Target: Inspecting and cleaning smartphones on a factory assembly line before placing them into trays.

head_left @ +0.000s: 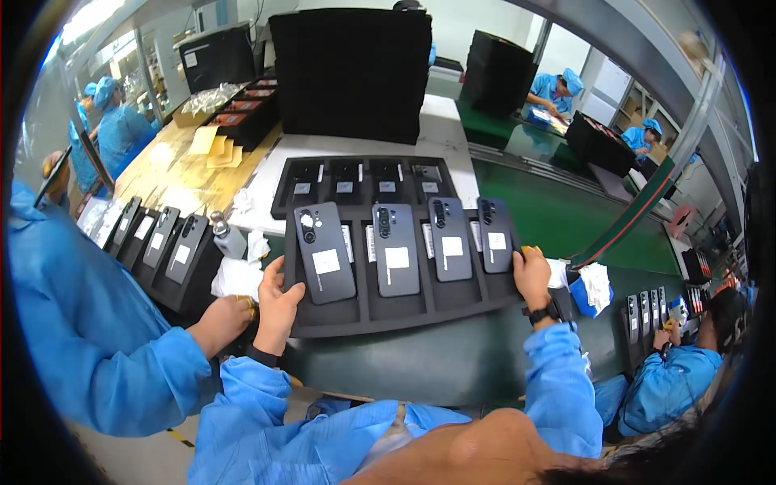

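Note:
A black foam tray (364,309) is held up in front of me by its two sides. Several dark grey smartphones lie in its slots, backs up, each with a white label; the leftmost phone (325,255) sits at a slight tilt. My left hand (277,309) grips the tray's left edge with the thumb near its front corner. On the opposite edge, my right hand (532,280) is closed, with yellow covers on some fingertips. Directly behind is a second black tray (281,198) with several dark items in its compartments.
At left a co-worker's hand (222,325) rests near white cloths and a spray bottle (228,236), beside another phone tray (174,283). Tall black tray stacks (347,77) stand behind. A blue container (584,297) with white wipes sits right, on the green conveyor (558,202). Co-workers sit around.

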Available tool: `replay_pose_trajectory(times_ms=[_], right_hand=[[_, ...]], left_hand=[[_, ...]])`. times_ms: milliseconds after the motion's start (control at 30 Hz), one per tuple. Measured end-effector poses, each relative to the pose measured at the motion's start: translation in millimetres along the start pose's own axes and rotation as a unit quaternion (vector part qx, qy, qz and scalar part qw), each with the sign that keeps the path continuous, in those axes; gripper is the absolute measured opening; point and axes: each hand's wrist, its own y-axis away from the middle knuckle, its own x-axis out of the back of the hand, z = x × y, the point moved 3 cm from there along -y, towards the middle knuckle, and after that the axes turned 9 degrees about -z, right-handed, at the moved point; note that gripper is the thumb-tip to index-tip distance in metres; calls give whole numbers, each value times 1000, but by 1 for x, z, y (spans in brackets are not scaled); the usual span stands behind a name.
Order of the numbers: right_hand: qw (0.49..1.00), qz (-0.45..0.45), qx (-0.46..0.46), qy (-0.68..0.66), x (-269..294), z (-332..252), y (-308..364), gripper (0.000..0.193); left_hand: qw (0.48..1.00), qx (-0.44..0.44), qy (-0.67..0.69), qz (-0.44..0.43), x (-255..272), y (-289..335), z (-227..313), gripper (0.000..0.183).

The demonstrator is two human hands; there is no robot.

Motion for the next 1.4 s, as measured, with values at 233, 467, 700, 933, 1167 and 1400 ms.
replay_pose_trajectory(times_ms=[233,467,700,933,1167,1400], right_hand=[[993,-54,-105,18,-62,-1,-85,20],[995,88,-14,-44,-45,-34,-49,29],[943,127,109,-288,-28,-135,82,8],[930,-83,73,-350,-69,-137,102,6],[917,-104,87,-374,-65,-137,102,6],[932,-98,88,-338,-64,-137,104,6]], left_hand=[[998,7,44,48,-28,-41,-14,64],[999,9,47,1,-95,-120,-43,63],[984,17,-103,-143,-217,-226,-130,53],[928,153,-165,-298,-337,-250,-153,34],[902,-44,-272,-333,-336,-265,-162,48],[711,-242,-659,-37,-210,-246,-114,54]])
